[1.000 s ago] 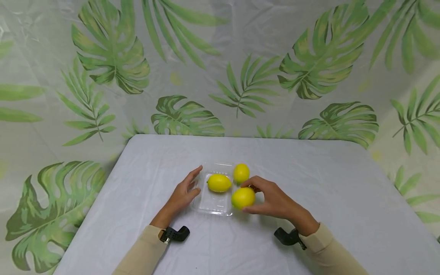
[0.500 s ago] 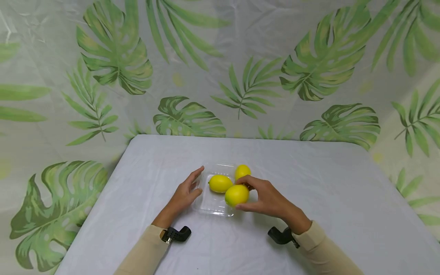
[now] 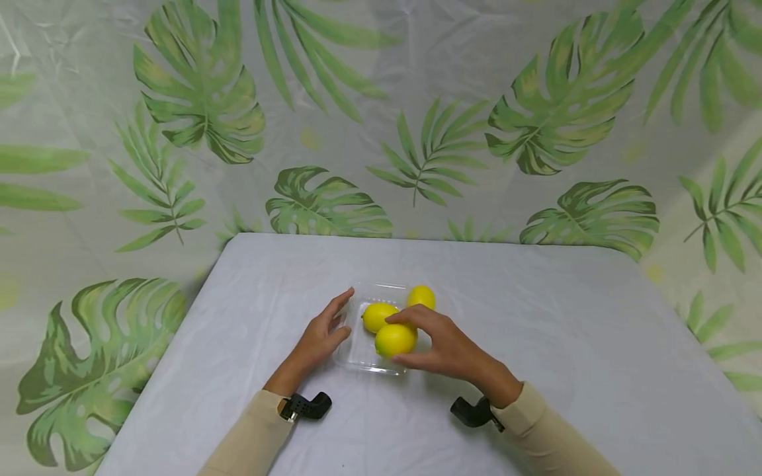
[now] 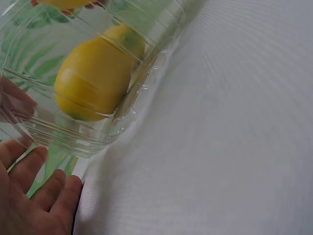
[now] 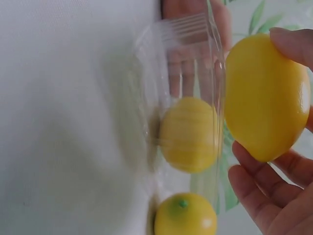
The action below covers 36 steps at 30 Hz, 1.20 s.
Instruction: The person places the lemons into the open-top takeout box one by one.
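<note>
My right hand [image 3: 446,345] holds a yellow lemon [image 3: 395,341] between thumb and fingers, over the right part of a clear plastic container [image 3: 360,356]. In the right wrist view the held lemon [image 5: 266,98] is level with the container's rim, just outside or above it. Inside lies another lemon [image 3: 375,316], partly covered by my right fingers in the head view. A third lemon [image 3: 421,297] sits on the table beside the container's far right corner. At the container's left side is my left hand [image 3: 317,338], fingers extended along the wall; firm contact cannot be made out.
A white cloth covers the table [image 3: 565,317]. Behind it hangs a leaf-printed curtain [image 3: 440,39]. Each wrist carries a black camera mount, the left mount [image 3: 306,405] and the right mount [image 3: 473,411], close above the cloth.
My right hand has carried its lemon leftward, from beside the container's right edge to over its interior. My left hand stays at the left side; the view shifted slightly.
</note>
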Available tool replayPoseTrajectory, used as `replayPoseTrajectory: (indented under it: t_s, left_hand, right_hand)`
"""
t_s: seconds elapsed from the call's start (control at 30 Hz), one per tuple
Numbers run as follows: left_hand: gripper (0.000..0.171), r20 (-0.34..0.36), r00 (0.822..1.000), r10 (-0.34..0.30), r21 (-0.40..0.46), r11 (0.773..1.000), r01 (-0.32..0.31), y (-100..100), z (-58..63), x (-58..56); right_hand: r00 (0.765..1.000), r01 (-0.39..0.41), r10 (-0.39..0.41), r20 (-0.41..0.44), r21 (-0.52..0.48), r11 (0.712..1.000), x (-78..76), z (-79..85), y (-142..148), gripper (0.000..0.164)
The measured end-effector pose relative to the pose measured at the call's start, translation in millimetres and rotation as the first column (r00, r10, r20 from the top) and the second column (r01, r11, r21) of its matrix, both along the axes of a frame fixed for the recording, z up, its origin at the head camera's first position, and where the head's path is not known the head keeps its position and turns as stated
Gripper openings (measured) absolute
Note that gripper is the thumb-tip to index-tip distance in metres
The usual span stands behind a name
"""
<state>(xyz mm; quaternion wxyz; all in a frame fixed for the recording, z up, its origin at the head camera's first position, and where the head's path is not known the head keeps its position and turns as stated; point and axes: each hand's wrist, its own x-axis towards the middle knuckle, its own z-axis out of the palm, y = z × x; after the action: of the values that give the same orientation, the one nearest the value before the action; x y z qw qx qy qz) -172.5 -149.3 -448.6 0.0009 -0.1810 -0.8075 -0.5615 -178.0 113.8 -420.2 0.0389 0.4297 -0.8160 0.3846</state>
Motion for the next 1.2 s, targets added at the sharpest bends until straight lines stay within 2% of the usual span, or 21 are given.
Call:
replayPoseTrajectory:
  t_s: [0.4, 0.6, 0.87, 1.2]
  left_hand:
    - [0.063, -0.039, 0.999, -0.020, -0.007, 1.000, 0.019, -1, 1.4, 0.0]
    - [0.063, -0.040, 0.999, -0.026, -0.005, 1.000, 0.026, -2, -2.2, -0.8]
    - [0.063, -0.053, 0.998, -0.016, -0.013, 1.000, 0.016, 0, 0.3, 0.3]
    - [0.063, -0.041, 0.999, -0.015, -0.001, 1.000, 0.015, 2, 3.3, 2.7]
  right_hand:
    - [1.000, -0.003, 0.003, -0.017, 0.044, 0.999, 1.0, -2.1, -15, 0.055]
    - [1.000, -0.005, 0.007, -0.017, 0.070, 0.998, 0.9, -4.1, -20, 0.055]
    - [0.998, 0.027, -0.022, -0.058, 0.083, 0.996, -0.9, -7.5, -25, 0.054]
    - [0.996, 0.083, -0.078, -0.053, 0.102, 0.991, 0.4, -10.5, -28, 0.053]
